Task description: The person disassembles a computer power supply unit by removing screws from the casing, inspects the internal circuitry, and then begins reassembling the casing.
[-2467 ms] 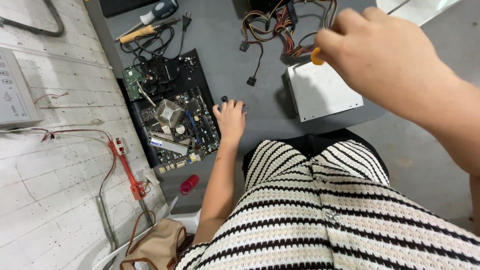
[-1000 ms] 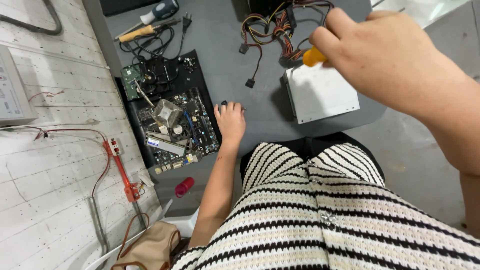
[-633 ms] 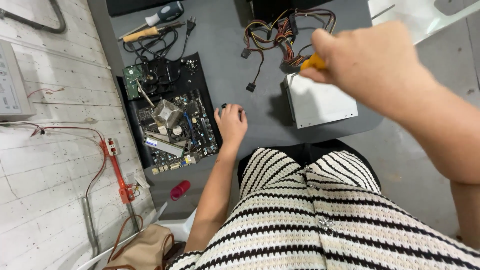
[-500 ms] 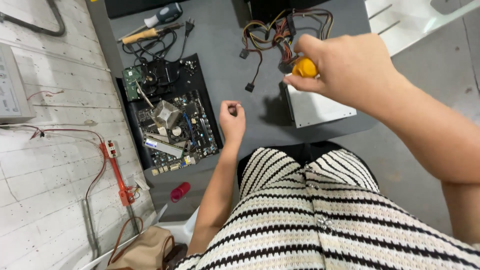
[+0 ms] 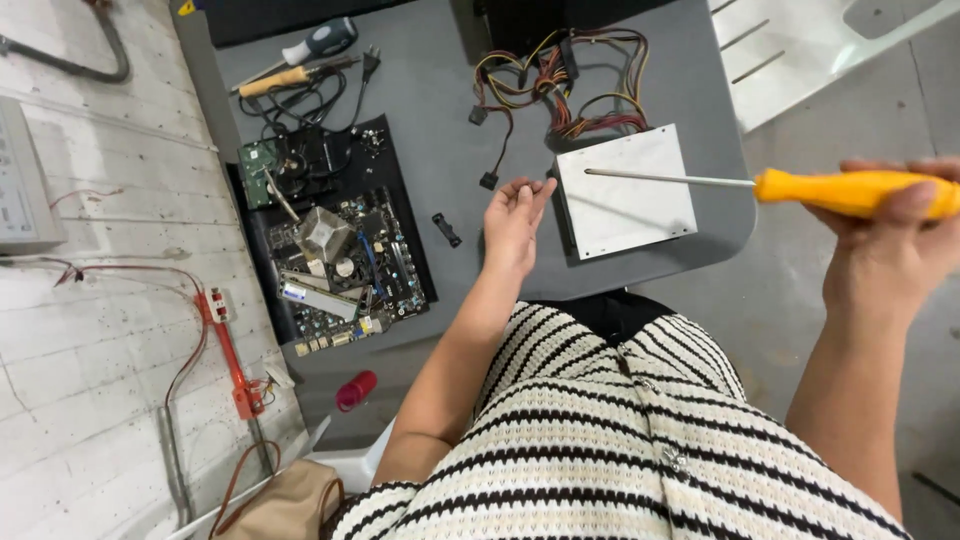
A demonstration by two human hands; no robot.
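My right hand (image 5: 900, 235) grips the yellow handle of a long screwdriver (image 5: 760, 185), held level off the table's right edge; its metal shaft points left over the silver power supply box (image 5: 628, 190). My left hand (image 5: 515, 215) hovers open above the grey table (image 5: 430, 110), fingers spread, just left of the box and near a small black part (image 5: 446, 229). A green and black motherboard (image 5: 345, 265) lies on a black tray to the left.
A bundle of coloured wires (image 5: 555, 85) runs from the box. Two more screwdrivers (image 5: 300, 62) and black cables lie at the table's far left. A white plastic chair (image 5: 830, 45) stands at top right. A red clamp (image 5: 235, 360) and tan bag (image 5: 290, 505) are on the floor.
My right hand has swung out to the right with the screwdriver, whose full shaft now shows. My left hand lifted off the table and moved right toward the box.
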